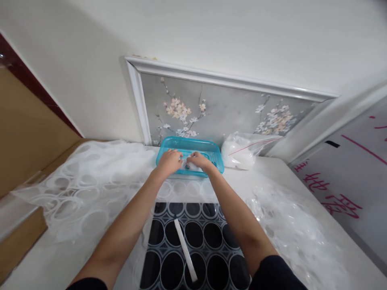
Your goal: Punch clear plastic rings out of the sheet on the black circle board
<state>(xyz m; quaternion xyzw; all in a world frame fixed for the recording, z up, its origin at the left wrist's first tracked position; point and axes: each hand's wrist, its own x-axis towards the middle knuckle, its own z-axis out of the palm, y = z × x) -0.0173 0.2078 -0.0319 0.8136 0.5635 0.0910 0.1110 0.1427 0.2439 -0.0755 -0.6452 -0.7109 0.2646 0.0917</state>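
Both my arms reach forward into a turquoise plastic basket that stands at the far side of the white table. My left hand rests inside the basket with its fingers curled down. My right hand is beside it, fingers bent and pinched on a small clear or white piece that I cannot make out. The two hands almost touch. Near me lies a black sheet with round holes, and a white strip lies across it.
Clear plastic sheeting with punched circles covers the table's left, and more crumpled sheeting lies on the right. A clear zip bag of white pieces sits right of the basket. A framed flower picture leans on the wall. Cardboard stands at left.
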